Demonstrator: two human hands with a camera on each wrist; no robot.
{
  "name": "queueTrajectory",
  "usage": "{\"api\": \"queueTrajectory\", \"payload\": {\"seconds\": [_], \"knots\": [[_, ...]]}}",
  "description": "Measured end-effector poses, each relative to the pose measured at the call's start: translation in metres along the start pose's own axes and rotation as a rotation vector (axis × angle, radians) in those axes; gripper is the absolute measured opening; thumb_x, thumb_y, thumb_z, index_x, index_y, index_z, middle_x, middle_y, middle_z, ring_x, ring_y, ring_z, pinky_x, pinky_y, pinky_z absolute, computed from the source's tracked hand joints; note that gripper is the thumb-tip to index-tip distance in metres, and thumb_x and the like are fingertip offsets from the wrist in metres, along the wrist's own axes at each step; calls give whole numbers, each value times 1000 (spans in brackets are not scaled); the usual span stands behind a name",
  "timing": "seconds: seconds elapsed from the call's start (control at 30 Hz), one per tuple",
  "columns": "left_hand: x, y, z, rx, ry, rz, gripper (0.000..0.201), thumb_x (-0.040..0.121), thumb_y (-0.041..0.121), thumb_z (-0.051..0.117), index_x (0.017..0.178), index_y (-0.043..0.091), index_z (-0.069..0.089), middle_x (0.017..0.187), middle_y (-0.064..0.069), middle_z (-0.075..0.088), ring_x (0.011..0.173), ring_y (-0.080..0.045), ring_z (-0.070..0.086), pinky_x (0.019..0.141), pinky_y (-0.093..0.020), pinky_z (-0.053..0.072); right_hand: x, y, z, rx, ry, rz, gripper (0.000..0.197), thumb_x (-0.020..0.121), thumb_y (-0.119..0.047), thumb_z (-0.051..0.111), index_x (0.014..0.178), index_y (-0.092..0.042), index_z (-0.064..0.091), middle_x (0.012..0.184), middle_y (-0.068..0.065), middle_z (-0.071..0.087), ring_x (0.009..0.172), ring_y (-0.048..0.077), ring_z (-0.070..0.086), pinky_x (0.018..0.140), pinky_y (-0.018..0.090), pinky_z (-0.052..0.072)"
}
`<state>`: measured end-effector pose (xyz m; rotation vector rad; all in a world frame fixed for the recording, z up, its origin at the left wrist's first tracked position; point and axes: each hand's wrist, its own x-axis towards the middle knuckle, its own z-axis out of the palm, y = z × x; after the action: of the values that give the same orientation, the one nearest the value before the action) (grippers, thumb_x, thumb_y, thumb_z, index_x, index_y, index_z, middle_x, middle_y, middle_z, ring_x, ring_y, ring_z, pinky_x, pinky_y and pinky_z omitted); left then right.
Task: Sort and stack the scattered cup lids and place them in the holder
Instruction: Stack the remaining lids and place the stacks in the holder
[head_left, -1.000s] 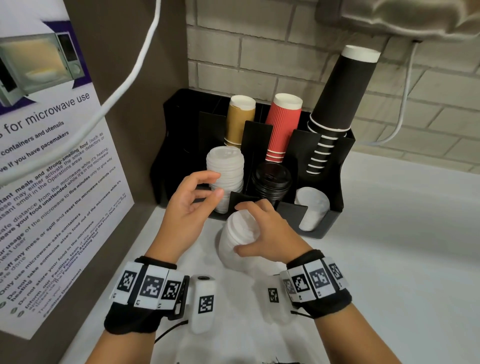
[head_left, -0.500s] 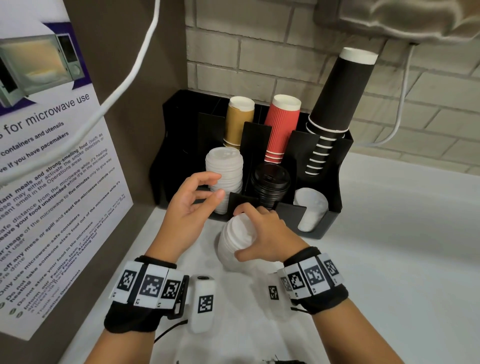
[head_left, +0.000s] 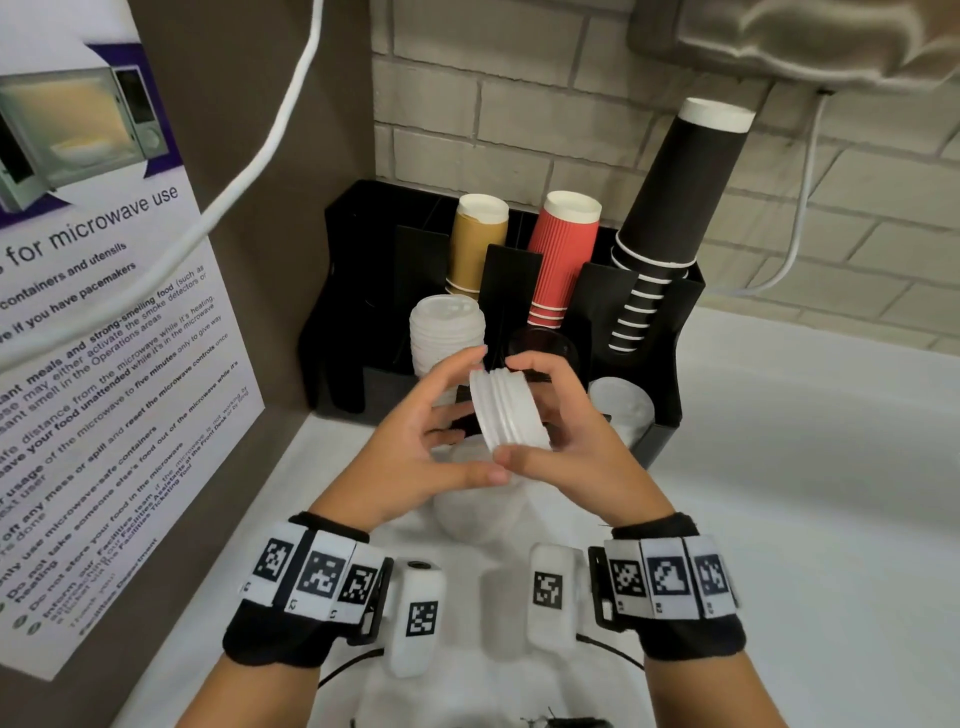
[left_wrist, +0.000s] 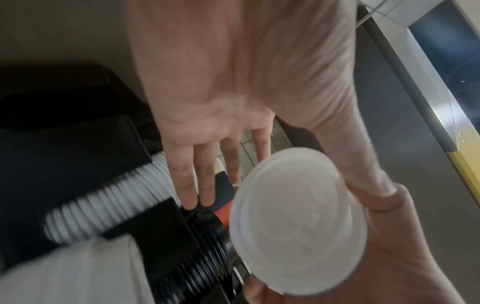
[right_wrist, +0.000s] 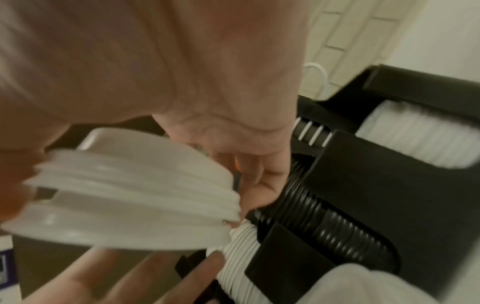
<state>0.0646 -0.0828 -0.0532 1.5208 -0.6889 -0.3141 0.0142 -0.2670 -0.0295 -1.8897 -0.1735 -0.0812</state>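
A short stack of white lids (head_left: 511, 415) is tipped on edge in the air in front of the black holder (head_left: 670, 374). My right hand (head_left: 535, 410) grips it, thumb below and fingers over the top. My left hand (head_left: 470, 415) cups its left side with straight fingers (left_wrist: 189, 181) that hold nothing. The wrist views show the stack's flat face (left_wrist: 298, 222) and its ribbed rims (right_wrist: 130, 195). More white lids (head_left: 475, 512) stand on the counter under my hands, blurred. In the holder are a white lid stack (head_left: 447, 332), black lids (head_left: 545, 343) and further white lids (head_left: 621, 410).
Gold (head_left: 478, 239), red (head_left: 563, 249) and black (head_left: 670, 208) paper cup stacks stand in the holder's back row. A wall with a microwave poster (head_left: 104, 338) and a white cable (head_left: 260, 161) closes the left side. White counter (head_left: 805, 493) stretches to the right.
My right hand has lifted part of the white stack off the counter and tipped it on edge. My left hand has moved in beside it.
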Motion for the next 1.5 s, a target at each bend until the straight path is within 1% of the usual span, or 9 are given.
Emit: {"api": "queueTrajectory", "payload": {"seconds": [0.1, 0.2, 0.5, 0.7, 0.87, 1.03, 1.17, 1.33, 1.5], "knots": [[1, 0, 8, -30, -1, 12, 95, 59, 32, 88, 141, 43, 41, 144, 11, 48, 127, -16, 55, 107, -46, 45, -2, 1, 1, 83, -19, 13, 66, 66, -36, 78, 122, -46, 46, 114, -2, 64, 107, 20, 61, 89, 40, 53], [0, -1, 11, -63, 1, 10, 94, 60, 28, 88, 141, 39, 42, 141, 16, 49, 126, -17, 56, 104, -47, 48, -4, 2, -2, 130, -25, 15, 67, 67, -36, 80, 124, -43, 47, 115, -3, 64, 108, 20, 63, 90, 44, 54], [2, -1, 13, -178, -1, 20, 90, 59, 18, 89, 137, 40, 47, 138, 18, 51, 126, -17, 56, 86, -37, 57, -7, 3, -4, 180, -12, 21, 67, 66, -34, 83, 125, -40, 52, 117, -7, 63, 110, 17, 63, 86, 34, 54], [2, -1, 14, -170, -15, 15, 92, 59, 19, 89, 138, 39, 47, 139, 17, 49, 127, -17, 54, 90, -42, 57, -8, 3, -3, 172, 27, -6, 65, 64, -35, 83, 122, -37, 54, 116, -5, 63, 110, 15, 61, 92, 43, 53], [2, -1, 11, -113, 1, 16, 97, 57, 26, 89, 141, 38, 41, 144, 17, 46, 131, -13, 50, 102, -43, 50, -6, -4, -6, 96, 15, -40, 61, 67, -30, 82, 121, -36, 54, 116, -6, 62, 108, 13, 61, 89, 36, 54], [0, -1, -2, -71, 155, 28, 71, 69, 35, 86, 129, 43, 48, 135, 16, 53, 124, -7, 55, 100, -31, 50, 7, -9, -58, -87, 300, -122, 60, 72, -20, 83, 119, -34, 50, 120, -5, 58, 106, 11, 60, 81, 23, 53], [2, 1, -12, -39, 301, 63, 49, 75, 32, 75, 119, 35, 56, 126, 4, 57, 108, -15, 64, 87, -21, 51, 23, 4, -107, -467, 436, 21, 63, 71, -22, 82, 122, -30, 47, 122, 0, 54, 112, 22, 54, 91, 38, 49], [3, 3, -14, 1, 329, 82, 33, 83, 25, 73, 114, 30, 60, 119, 6, 60, 94, -4, 65, 81, -14, 48, 42, 25, -123, -785, 140, 237, 74, 68, -19, 82, 132, -27, 46, 126, 7, 46, 115, 27, 48, 84, 29, 36], [2, 2, -15, 34, 332, 77, 31, 88, 8, 66, 113, 25, 61, 120, 0, 60, 91, -2, 65, 81, -13, 48, 53, 31, -112, -1048, -96, 322, 81, 67, -16, 80, 138, -25, 42, 129, 7, 41, 119, 29, 43, 93, 37, 45]]}}
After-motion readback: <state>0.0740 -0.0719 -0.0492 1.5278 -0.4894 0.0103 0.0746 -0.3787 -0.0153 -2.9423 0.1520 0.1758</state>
